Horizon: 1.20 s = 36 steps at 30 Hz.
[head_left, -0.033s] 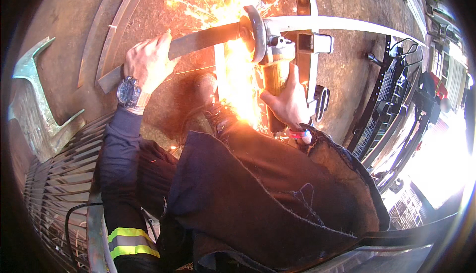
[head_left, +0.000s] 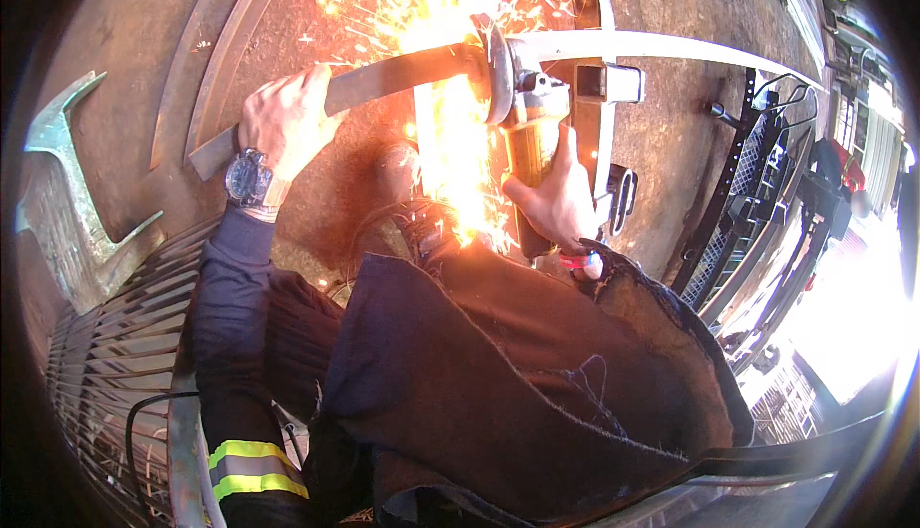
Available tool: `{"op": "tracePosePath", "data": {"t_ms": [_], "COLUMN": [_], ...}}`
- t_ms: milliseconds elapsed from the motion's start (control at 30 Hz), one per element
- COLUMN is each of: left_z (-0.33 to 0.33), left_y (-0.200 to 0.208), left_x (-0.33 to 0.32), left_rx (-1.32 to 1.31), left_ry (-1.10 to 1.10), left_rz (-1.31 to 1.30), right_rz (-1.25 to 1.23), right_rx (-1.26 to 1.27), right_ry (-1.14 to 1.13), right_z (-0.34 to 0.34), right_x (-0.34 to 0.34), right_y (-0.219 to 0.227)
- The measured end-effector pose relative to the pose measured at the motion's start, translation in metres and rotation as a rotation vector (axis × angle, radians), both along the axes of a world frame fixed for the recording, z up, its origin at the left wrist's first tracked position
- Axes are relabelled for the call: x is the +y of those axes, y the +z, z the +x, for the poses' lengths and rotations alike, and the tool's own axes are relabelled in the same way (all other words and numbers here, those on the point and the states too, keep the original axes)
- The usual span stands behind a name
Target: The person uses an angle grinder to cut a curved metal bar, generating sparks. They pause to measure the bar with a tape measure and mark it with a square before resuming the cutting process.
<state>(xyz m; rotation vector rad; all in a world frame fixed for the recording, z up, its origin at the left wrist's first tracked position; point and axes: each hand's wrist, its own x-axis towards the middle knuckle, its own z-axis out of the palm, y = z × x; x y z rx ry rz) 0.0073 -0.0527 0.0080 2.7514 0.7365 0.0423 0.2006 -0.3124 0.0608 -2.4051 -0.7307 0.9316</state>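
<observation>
My left hand [head_left: 287,116], with a watch at its wrist, is closed round a flat metal bar [head_left: 393,79] that slants up to the right. In my right hand [head_left: 558,197] is an angle grinder [head_left: 537,135], gripped along its yellowish body. The grinder's guard and disc [head_left: 498,73] meet the right end of the bar, where the exact contact is hidden by glare. Bright sparks [head_left: 446,145] pour from there down toward my dark apron [head_left: 517,355] and also spray upward over the ground.
A square-tube metal frame [head_left: 609,84] stands just right of the grinder. Curved flat strips [head_left: 222,58] lie on the brown floor at the upper left. A worn greenish metal piece [head_left: 72,193] and a barred rack [head_left: 125,336] are at the left. Black metal parts [head_left: 747,173] lean at the right.
The spark spray has shifted in shape and looks brighter around the disc. Both hands, the bar and the grinder hold almost the same place.
</observation>
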Motion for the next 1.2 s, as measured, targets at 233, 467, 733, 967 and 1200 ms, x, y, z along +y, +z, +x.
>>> {"op": "tracePosePath", "data": {"t_ms": [233,467,733,967,1200], "left_z": [-0.004,-0.003,0.0,-0.002,-0.006], "left_y": [-0.007,-0.008,-0.004,-0.017,-0.017], "left_x": [0.003,0.005,0.004,0.01,0.029], "left_rx": [0.016,-0.019,0.043,-0.004,-0.057], "left_ry": [-0.022,-0.035,-0.012,-0.051,-0.066], "left_rz": [-0.017,0.005,0.022,0.141,0.286], "right_rz": [-0.008,0.01,0.067,0.051,0.115], "right_rx": [-0.017,-0.052,-0.072,-0.083,-0.073], "right_ry": [0.003,0.02,0.056,0.036,-0.059], "right_z": [-0.002,-0.001,0.003,0.005,0.009], "right_x": [0.002,0.003,0.006,0.016,0.005], "right_y": [0.001,0.001,-0.003,0.005,0.0]}}
